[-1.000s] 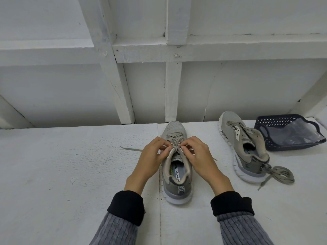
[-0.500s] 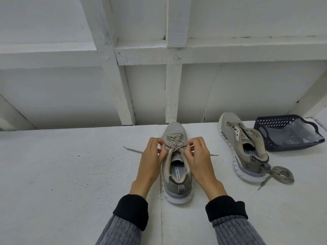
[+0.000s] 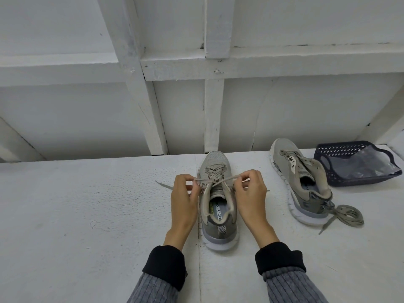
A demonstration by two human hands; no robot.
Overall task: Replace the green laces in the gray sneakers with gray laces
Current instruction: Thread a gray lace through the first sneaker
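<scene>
Laces cross over the tongue of the gray sneaker [image 3: 216, 200] that stands in front of me on the white table [image 3: 87, 215], heel toward me and toe toward the white wall [image 3: 284, 110]. My left hand [image 3: 183, 200] sits just beside the shoe's left side, fingers curled, thumb and forefinger pinching one strand of the gray lace [image 3: 215, 179]. My right hand [image 3: 250, 193] sits on the other side in the same way, fingers curled and pinched on the other strand. The two strands run up from the top eyelets, cross once between my hands and look taut. One loose lace end lies flat on the table past my left hand; the other tip pokes out beyond my right hand. The lower rows are threaded in a criss-cross down toward the toe.

The second sneaker [image 3: 299, 182] rests well to my right, tilted onto its side with the opening turned toward me; its eyelets appear to have no lace, though I cannot tell for sure at this angle. Touching its heel lies a loosely coiled lace [image 3: 347, 215], dull greenish-gray in this light. Beyond that shoe, near the wall, sits a dark blue mesh basket [image 3: 328, 173] with a clear plastic bag [image 3: 367, 162] in it. My sleeves are ribbed gray with black cuffs [image 3: 166, 265].
</scene>
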